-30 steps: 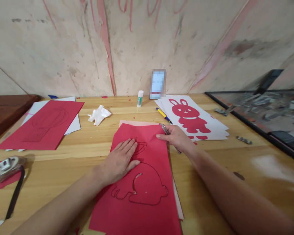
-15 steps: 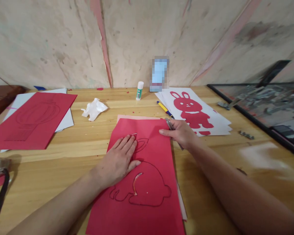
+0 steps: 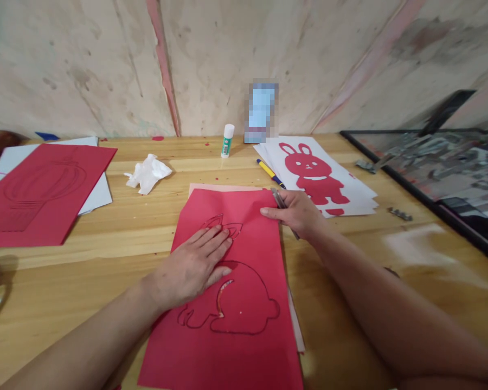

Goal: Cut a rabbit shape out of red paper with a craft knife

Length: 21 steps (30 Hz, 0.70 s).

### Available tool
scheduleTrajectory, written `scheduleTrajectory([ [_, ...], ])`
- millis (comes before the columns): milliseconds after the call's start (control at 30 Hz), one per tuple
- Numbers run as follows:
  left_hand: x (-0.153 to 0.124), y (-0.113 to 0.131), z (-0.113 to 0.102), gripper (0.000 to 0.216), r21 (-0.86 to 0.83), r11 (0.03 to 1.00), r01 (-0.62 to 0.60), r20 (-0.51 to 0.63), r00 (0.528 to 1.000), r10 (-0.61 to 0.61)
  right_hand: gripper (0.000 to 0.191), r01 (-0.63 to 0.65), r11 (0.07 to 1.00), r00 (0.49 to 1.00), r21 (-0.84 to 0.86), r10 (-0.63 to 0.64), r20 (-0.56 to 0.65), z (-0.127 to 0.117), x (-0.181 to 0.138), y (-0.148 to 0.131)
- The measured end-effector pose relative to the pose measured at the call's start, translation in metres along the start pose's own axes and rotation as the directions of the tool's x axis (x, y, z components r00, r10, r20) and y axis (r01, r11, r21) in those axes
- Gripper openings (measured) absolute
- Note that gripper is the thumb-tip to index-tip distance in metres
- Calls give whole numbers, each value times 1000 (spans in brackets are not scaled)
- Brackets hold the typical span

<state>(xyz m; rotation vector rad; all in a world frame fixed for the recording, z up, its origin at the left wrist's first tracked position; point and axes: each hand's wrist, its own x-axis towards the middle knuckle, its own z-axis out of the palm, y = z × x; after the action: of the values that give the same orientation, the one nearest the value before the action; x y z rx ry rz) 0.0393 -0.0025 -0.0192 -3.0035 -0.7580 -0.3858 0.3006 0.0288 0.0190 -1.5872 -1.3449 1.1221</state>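
Observation:
A red sheet of paper (image 3: 219, 360) lies before me, with pale paper (image 3: 296, 319) showing underneath along its edges. It bears a dark-outlined rabbit drawing (image 3: 248, 295) with a curved slit cut into it. My left hand (image 3: 187, 265) rests flat on the sheet, fingers stretched over the rabbit's head and the base of its ears, which hides the head. At the sheet's upper right corner, my right hand (image 3: 303, 211) is closed around a slim grey metal craft knife (image 3: 280, 199). Its thumb lies on the red paper.
Behind stand a glue stick (image 3: 226, 142) and a blurred-out phone (image 3: 261, 111). A yellow-blue pen (image 3: 270, 173) lies beside white sheets with a red rabbit cutout (image 3: 317, 176). Crumpled tissue (image 3: 148, 173) and red lantern-drawn paper (image 3: 57, 195) are left; a black-framed glass panel (image 3: 410, 189) is right.
My left hand has slid slightly down and right on the sheet, uncovering more of the left ear. The right hand keeps its hold on the knife. The whole view has shifted a little.

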Motion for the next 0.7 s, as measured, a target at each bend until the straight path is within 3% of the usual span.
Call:
scheduleTrajectory([
  [533, -4, 15, -2, 57, -17, 999, 33, 13, 999, -33, 28, -61, 993, 998, 104, 61, 8, 1, -1, 2],
  [700, -4, 18, -6, 56, 5, 998, 55, 2, 998, -55, 27, -76, 993, 995, 89, 81, -49, 2, 1, 6],
])
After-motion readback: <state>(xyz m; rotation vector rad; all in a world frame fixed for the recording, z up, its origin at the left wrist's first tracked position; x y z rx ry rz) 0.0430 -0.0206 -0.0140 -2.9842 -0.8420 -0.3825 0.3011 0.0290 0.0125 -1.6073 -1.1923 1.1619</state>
